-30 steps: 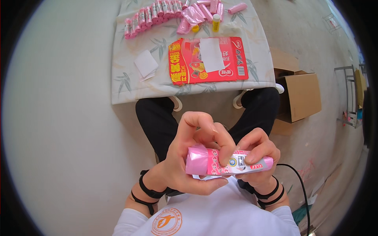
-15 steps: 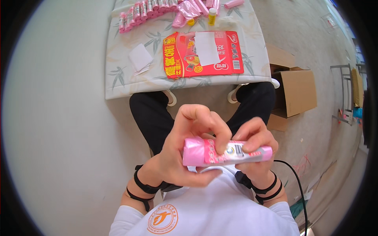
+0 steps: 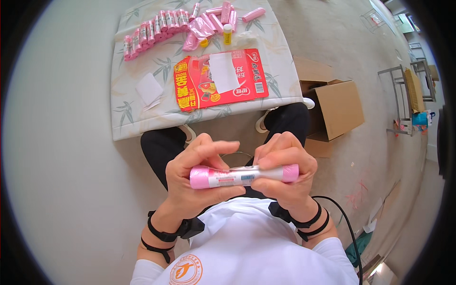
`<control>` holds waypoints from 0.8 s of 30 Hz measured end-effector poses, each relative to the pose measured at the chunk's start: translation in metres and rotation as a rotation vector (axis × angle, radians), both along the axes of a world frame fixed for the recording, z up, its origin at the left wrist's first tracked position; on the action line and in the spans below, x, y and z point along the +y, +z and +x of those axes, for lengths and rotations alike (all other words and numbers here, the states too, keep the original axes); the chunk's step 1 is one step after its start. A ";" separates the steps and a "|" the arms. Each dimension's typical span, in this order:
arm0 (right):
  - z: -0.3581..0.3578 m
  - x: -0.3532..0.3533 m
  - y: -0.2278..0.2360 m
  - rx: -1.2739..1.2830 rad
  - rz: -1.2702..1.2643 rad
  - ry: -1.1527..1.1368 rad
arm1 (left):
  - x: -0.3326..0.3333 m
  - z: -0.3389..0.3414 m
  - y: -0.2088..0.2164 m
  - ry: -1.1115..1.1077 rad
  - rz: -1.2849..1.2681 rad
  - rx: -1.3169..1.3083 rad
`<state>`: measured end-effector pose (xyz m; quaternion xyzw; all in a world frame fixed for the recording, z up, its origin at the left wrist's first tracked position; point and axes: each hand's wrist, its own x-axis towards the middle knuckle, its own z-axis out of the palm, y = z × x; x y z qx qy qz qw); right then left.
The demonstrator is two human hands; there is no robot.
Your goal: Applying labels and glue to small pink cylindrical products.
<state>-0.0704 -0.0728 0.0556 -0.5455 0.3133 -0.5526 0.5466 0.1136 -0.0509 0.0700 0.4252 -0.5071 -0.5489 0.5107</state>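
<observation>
Pink roll (image 3: 244, 175), label-wrapped: level in mid-air. Right hand (image 3: 306, 176): grip closed round one end. Left hand (image 3: 180, 175): looser grip round the other, forefinger raised; slack there could let it tip. Desk (image 3: 164, 116): near edge beyond the roll.

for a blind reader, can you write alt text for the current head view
A person's left hand and right hand hold a labelled roll of pink plastic film crosswise. Beyond, a cloth-covered table bears more pink rolls and a red printed sheet with white paper on it.
</observation>
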 end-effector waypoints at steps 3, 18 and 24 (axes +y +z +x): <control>-0.002 -0.003 0.002 -0.017 -0.100 0.019 | -0.001 0.004 -0.002 -0.047 -0.102 -0.094; -0.002 0.002 0.009 0.062 -0.139 -0.053 | 0.009 -0.001 0.003 0.084 -0.115 0.195; -0.005 0.002 0.016 0.139 -0.273 0.048 | 0.014 0.012 0.016 0.014 -0.326 -0.239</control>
